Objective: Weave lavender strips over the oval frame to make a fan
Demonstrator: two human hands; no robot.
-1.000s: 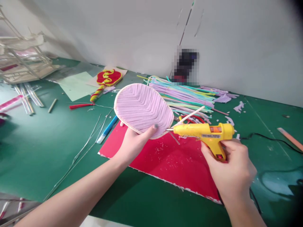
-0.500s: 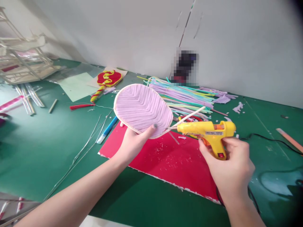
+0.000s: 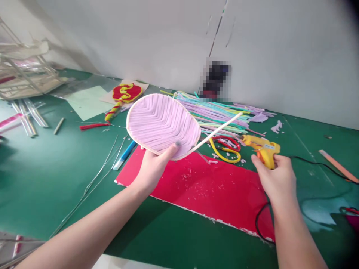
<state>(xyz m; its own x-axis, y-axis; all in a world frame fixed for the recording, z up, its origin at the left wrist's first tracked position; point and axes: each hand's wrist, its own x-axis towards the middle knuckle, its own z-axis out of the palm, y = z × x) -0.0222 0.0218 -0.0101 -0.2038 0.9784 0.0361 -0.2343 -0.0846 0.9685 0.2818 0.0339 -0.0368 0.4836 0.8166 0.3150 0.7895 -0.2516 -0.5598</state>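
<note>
My left hand [image 3: 157, 162] is closed on the lower edge of a lilac fan [image 3: 164, 123], thumb on its face. Rows of fuzzy pipe cleaner strips cover the fan in a leaf-vein pattern inside a pale rim. A cream strip [image 3: 218, 130] sticks out from its lower right edge. My right hand [image 3: 279, 179] grips a yellow hot glue gun [image 3: 262, 146] by its handle, the nozzle pointing left and apart from the fan. Beneath the fan lies a red board [image 3: 210, 190] with bits of fuzz. Scissors with red and yellow handles [image 3: 226, 149] rest just behind the board.
Behind the fan lies a pile of pastel pipe cleaners [image 3: 213, 112]. A red and yellow fan [image 3: 127, 92] with a red tassel [image 3: 94, 127] lies back left. A blue pen-like tool [image 3: 126, 154] is left of the board. The glue gun's black cord [image 3: 316, 163] trails right.
The glue gun in my right hand has moved right and away from the fan's edge, uncovering the scissors. The fan in my left hand has shifted slightly left and up.
</note>
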